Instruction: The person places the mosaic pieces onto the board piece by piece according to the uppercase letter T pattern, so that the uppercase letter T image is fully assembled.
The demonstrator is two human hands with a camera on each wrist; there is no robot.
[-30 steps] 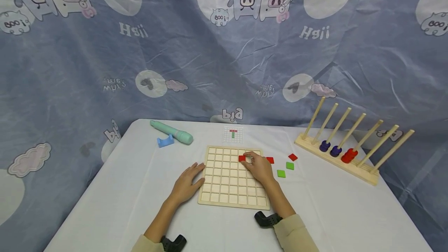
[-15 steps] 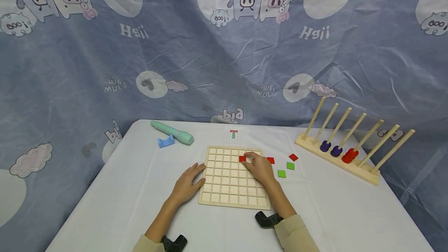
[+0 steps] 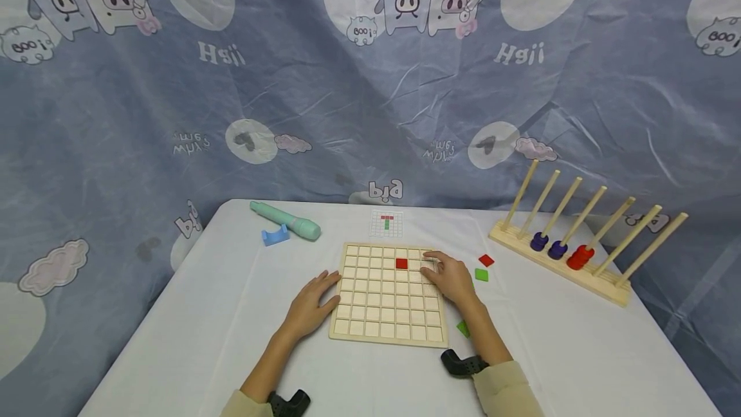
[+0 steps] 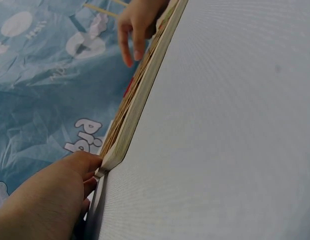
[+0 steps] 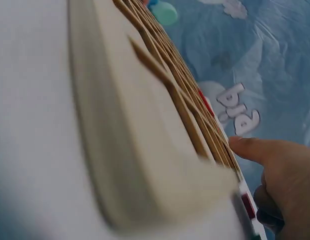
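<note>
A square wooden grid board (image 3: 379,301) lies mid-table, with a red square tile (image 3: 402,264) in one of its upper cells. My left hand (image 3: 309,303) rests against the board's left edge, fingers extended; the left wrist view shows those fingers (image 4: 84,162) touching the rim near a corner. Over the board's right side is my right hand (image 3: 454,278), thumb and index finger apart, nothing visible between them. A green tile (image 3: 463,329) peeks out beside the right forearm. Farther right lie another red tile (image 3: 486,260) and a green tile (image 3: 482,275). In the right wrist view, a red tile (image 5: 248,206) shows close to the hand.
Behind the board lies a pattern card (image 3: 386,224) with red and green squares. A green microphone-shaped toy (image 3: 286,220) and a blue stand (image 3: 275,235) are at the back left. A wooden peg rack (image 3: 561,266) with blue and red beads stands at the right.
My right hand has let go of the red tile in the grid and moved right. It now covers where a red and a green tile lay; another green tile shows by the forearm.
</note>
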